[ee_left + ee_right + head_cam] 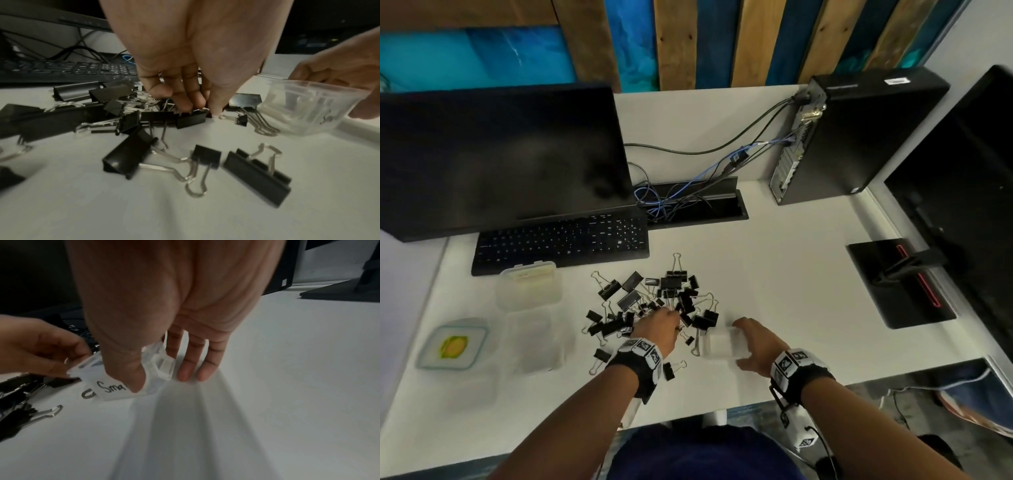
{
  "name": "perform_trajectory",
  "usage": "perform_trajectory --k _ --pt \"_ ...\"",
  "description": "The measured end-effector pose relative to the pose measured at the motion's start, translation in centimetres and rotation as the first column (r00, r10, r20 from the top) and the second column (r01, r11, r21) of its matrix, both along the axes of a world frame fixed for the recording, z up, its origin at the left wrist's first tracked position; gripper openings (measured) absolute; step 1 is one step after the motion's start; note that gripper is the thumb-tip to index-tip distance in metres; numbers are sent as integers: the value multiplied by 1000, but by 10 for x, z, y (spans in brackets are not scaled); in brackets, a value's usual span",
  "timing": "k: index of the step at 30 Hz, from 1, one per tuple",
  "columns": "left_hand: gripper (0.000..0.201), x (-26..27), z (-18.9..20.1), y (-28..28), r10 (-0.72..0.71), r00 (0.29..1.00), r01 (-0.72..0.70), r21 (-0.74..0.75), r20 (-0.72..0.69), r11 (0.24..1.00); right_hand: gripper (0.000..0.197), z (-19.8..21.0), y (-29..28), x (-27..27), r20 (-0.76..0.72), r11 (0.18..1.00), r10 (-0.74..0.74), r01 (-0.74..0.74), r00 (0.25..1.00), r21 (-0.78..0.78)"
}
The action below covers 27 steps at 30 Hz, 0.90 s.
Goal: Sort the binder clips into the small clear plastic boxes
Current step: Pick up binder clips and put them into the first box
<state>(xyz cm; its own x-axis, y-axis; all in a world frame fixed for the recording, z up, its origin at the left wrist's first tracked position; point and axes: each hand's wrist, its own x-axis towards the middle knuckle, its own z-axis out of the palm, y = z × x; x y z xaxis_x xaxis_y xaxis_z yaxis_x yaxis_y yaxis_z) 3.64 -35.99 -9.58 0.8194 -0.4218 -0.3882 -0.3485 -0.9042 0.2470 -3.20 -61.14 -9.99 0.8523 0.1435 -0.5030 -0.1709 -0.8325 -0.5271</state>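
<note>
Black steel under the left hand point(658, 327): fingers point(186, 99) bunched downward, pinching a small clip point(191, 119) at the near edge of the pile point(654, 305), centre of the head view. Just to the right, lower centre, right hand point(751, 346) curled round a small clear box point(722, 342), thumb across the near wall, over a label point(112, 388) reading "Sma…", other fingers point(186, 368) straight down the far side onto the desk point(774, 274). Box open at the top, standing on the desk and touching the right fringe of the pile; some clips seemingly inside, though blurred in the left wrist view. Pinched clip lying left of the box, long axis roughly across the frame, wire handles hidden by the fingers. Judged next: a short carry rightward from left hand to box mouth, left hand being the nearer to the clip, right hand only steadying the target. Risk judged: tangled handles dragging neighbouring clips along. Further out, at left of the head view, more clear boxes point(530, 308) and a lidded container point(453, 344) with a yellow-green sticker. Beyond the pile, upper left, a keyboard point(561, 241) and dark monitor point(496, 154); upper right, a computer tower point(859, 133) trailing cables point(688, 178).
</note>
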Motion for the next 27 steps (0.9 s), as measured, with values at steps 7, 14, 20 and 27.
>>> perform_trajectory --k 7,14,20,27 --pt "7 -7 5 6 306 947 -322 -284 -99 903 80 -15 -12 8 -14 992 35 -33 999 121" --pt "8 -14 26 -23 97 990 -128 -363 -102 923 79 -25 -7 14 -17 995 44 -42 999 94" --pt "28 -14 24 -37 88 974 -168 -400 -210 901 81 -30 -9 14 -20 995 48 -46 999 86" --pt "7 -4 21 37 395 907 -422 -353 -147 835 80 -35 -13 12 -20 992 40 -37 999 119"
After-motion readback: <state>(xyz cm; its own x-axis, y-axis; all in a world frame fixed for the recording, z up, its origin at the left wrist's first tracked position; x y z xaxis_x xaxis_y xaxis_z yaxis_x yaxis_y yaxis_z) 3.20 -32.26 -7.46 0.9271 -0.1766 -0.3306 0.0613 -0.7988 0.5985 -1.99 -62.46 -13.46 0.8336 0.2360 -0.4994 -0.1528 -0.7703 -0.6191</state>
